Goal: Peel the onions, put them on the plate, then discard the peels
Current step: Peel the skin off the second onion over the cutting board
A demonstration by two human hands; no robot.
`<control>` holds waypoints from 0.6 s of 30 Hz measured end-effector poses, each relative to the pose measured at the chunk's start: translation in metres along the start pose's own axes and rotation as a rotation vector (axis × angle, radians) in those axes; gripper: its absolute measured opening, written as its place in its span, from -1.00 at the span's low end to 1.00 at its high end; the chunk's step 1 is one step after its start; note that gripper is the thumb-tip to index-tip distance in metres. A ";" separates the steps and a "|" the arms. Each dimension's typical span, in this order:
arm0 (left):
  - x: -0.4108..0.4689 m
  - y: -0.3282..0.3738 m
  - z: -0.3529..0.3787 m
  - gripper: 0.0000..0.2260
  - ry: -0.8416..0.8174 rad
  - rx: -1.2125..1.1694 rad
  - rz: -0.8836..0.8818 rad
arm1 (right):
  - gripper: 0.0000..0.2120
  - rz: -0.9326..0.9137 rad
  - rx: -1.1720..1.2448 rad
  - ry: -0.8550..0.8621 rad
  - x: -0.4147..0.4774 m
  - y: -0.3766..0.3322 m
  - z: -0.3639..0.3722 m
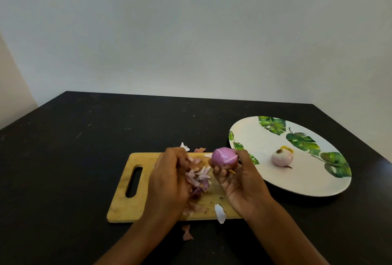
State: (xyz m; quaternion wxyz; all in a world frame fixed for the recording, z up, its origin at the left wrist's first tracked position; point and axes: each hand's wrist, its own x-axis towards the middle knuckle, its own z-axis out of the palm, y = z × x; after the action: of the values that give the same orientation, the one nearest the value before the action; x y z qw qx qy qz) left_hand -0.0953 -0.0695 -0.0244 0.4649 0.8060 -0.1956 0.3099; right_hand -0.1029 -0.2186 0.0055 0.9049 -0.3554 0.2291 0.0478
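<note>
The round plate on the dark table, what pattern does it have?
The round white plate carries green tropical leaf prints along its rim, seen in the head view.

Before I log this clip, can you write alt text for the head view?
The right hand holds a peeled purple onion above a wooden cutting board strewn with onion peels, while the blurred left hand hovers over them. To the right, a leaf-patterned plate holds one peeled onion on a black table.
</note>
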 end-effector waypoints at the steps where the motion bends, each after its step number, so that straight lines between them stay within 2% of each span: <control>1: 0.003 -0.002 -0.002 -0.66 0.038 -0.025 -0.082 | -0.62 -0.001 0.004 -0.003 0.001 -0.002 -0.001; 3: 0.009 -0.006 -0.008 -0.64 0.091 -0.042 -0.182 | -0.59 -0.007 0.003 -0.015 0.002 -0.005 -0.002; 6: 0.013 -0.010 -0.010 -0.70 0.065 0.004 -0.198 | -0.58 -0.004 0.006 -0.030 0.003 -0.003 -0.001; 10: 0.006 -0.009 -0.005 -0.64 -0.012 0.049 -0.150 | -0.68 0.019 -0.005 -0.056 0.001 0.000 0.000; 13: 0.003 -0.011 -0.003 -0.75 -0.042 0.109 -0.113 | -0.75 0.032 -0.025 -0.059 0.000 0.000 0.000; 16: 0.004 -0.011 -0.002 -0.82 -0.019 0.157 -0.053 | -0.74 0.039 -0.053 -0.063 0.000 0.001 0.001; 18: 0.004 -0.008 -0.003 -0.72 -0.004 0.166 -0.070 | -0.70 0.034 -0.067 -0.072 0.000 0.001 0.002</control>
State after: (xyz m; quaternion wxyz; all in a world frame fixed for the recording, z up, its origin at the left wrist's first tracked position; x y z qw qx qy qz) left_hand -0.0882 -0.0630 -0.0260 0.4068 0.8486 -0.1420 0.3069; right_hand -0.1029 -0.2165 0.0058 0.8993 -0.3795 0.2006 0.0837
